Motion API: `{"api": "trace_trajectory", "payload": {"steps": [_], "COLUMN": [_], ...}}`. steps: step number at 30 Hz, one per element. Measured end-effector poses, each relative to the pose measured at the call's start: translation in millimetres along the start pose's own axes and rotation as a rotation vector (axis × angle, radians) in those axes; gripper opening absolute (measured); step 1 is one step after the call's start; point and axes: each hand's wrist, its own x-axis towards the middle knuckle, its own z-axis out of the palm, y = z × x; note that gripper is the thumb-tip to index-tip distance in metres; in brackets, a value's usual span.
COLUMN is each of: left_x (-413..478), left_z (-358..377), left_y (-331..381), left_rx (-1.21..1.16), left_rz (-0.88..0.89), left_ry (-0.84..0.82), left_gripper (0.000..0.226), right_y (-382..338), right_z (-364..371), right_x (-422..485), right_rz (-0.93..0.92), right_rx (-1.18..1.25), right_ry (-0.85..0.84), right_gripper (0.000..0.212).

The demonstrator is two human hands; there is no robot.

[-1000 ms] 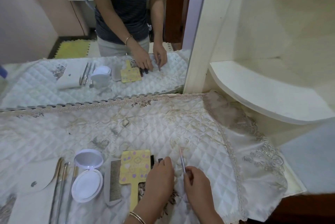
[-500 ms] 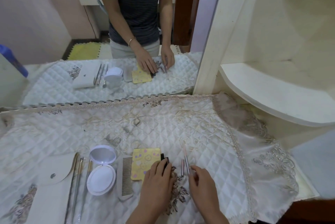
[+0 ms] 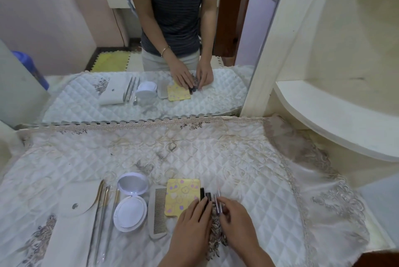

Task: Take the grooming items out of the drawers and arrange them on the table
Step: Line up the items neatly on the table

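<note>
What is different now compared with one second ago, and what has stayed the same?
The right hand brought the thin stick leftward and laid it close beside the black tubes, still pinching it. The left hand stays on the black tubes. The comb and compact have not moved.

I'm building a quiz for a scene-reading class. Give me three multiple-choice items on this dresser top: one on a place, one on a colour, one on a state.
1. Where does the comb lie?
A) between the compact and the square card
B) on the shelf
C) on the pouch

2. What colour is the square card?
A) red
B) yellow
C) black

3. How is the compact?
A) shut
B) open
C) face down

Answers: 1 A, the compact is at the comb's left and the card at its right. 2 B, the card's face is yellow with pale shapes. 3 B, the lid is folded back and both insides show.
</note>
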Motion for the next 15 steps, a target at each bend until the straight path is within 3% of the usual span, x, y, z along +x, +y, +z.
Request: {"api": "trace_trajectory", "payload": {"steps": [1,3,5,7,10,13,15], "left_x": [-1,-3,-4,-3,-4,-2,-1], "left_z": [1,7,9,12,9,10,9], "left_y": [-1,-2,-5,-7,-5,-4,-8], "left_rx": [0.015,0.037,0.069,0.056,0.029,0.028,0.068], "left_rz": [0.024,0.04,0.029,0.041,0.054,0.055,0.051], "left_ry": [0.04,0.039,0.044,0.015,0.023,0.055,0.112], "left_gripper": [0.044,0.078,0.088,0.085,0.063,0.073,0.065], "right_y": [0,3,6,8,6,2,2], "right_z": [-1,-3,-6,-7,-5,-3,-2], "right_x": [0,0,-1,-4,-7,-8,-8], "right_rz": [-0.014,0.0,0.047,0.083,0.069,0.065,0.068], "right_rx": [0.006,0.032,0.036,0.043,0.013,-0.02,-0.053], "right_ry": [-0.005,0.022,0.083,0.11,0.087,0.053,0.049], "right_gripper": [0.038,0.034,0.032,0.031,0.031,0.032,0.032]}}
